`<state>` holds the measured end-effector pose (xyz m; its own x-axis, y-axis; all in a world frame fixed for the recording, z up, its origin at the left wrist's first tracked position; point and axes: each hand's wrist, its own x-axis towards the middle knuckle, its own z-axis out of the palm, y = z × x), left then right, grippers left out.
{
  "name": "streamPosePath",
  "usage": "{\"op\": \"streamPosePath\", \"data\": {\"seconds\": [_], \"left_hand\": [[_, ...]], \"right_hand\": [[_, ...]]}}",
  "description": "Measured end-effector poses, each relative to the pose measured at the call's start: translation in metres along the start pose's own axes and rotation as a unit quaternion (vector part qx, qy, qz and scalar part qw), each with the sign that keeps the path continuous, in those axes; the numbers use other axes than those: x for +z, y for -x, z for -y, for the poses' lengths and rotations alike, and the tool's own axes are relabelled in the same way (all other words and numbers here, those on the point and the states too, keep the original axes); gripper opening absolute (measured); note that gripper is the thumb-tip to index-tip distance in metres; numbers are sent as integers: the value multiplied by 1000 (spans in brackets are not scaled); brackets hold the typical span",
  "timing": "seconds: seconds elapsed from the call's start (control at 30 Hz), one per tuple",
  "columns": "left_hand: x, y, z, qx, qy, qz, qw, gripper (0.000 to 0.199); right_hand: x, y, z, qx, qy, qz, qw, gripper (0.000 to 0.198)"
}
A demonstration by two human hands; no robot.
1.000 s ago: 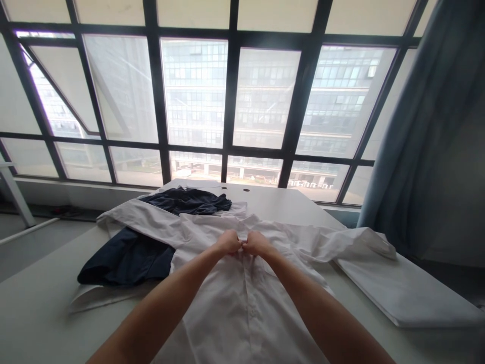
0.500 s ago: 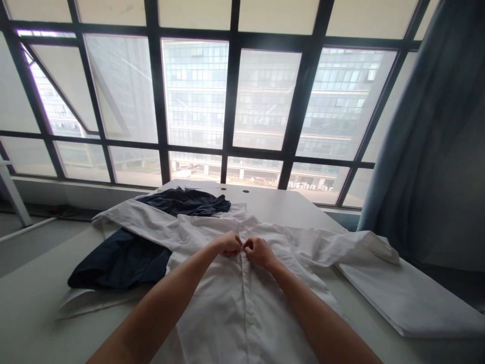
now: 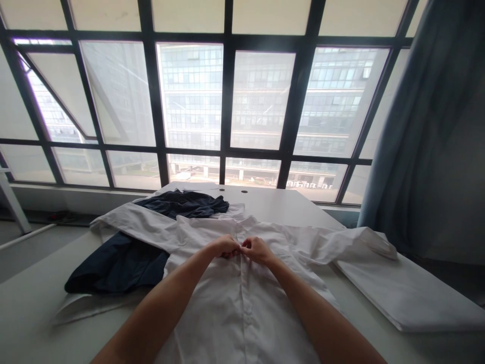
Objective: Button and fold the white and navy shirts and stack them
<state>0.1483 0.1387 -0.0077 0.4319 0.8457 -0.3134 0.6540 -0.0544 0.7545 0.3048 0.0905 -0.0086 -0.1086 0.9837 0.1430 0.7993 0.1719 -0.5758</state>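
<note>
A white long-sleeved shirt (image 3: 212,303) lies spread face up, its collar toward the window and its sleeves out to both sides. My left hand (image 3: 226,246) is closed at the upper part of the front placket, pinching its edge. Opposite it, my right hand (image 3: 255,249) pinches the other side of the placket, the fingertips of both hands nearly meeting. Any button between them is too small to make out. Below the hands, the placket runs down the middle of the shirt toward me.
The white table (image 3: 273,202) reaches to the window. Dark navy clothing (image 3: 117,265) lies under the left sleeve, and another crumpled dark garment (image 3: 185,202) lies beyond it. Folded white cloth (image 3: 413,293) rests at the right, near a grey-blue curtain (image 3: 420,151).
Both hands stay at the same spot on the placket, with small finger movements; the right fingers now reach slightly closer to the left hand. The view has shifted a little.
</note>
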Motion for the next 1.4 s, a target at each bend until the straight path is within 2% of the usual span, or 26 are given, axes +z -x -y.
{"op": "streamPosePath", "data": {"seconds": [0.27, 0.47, 0.57, 0.63, 0.77, 0.87, 1.0, 1.1, 1.23, 1.4], "left_hand": [[11, -3, -3, 30, -40, -32, 998, 17], [7, -5, -9, 20, -69, -19, 997, 16], [2, -5, -8, 2, -57, 0, 998, 20], [-1, -4, -6, -6, -34, 7, 999, 24], [-1, 0, -2, -9, 37, 4, 999, 27], [2, 7, -3, 9, 107, 5, 994, 23], [8, 18, -7, 28, 186, 5, 982, 23], [10, 23, -9, 29, 216, 3, 976, 22], [11, 25, -9, 32, 234, -3, 972, 21], [12, 28, -10, 35, 238, -18, 970, 20]], "right_hand": [[1, -3, -4, -10, 6, 25, 1000, 20], [-2, -4, -5, -17, -9, 40, 999, 23], [-1, -3, -4, 4, -8, 41, 999, 31], [1, -2, -1, 29, -2, 27, 999, 31], [6, 0, 6, 59, 18, -40, 997, 14], [8, -2, 5, 89, -86, -61, 990, 11], [7, -5, -2, 127, -234, 0, 964, 15], [5, -5, -7, 135, -291, 34, 947, 13], [3, -5, -10, 137, -352, 49, 925, 8], [3, -5, -14, 127, -382, 58, 913, 6]]}}
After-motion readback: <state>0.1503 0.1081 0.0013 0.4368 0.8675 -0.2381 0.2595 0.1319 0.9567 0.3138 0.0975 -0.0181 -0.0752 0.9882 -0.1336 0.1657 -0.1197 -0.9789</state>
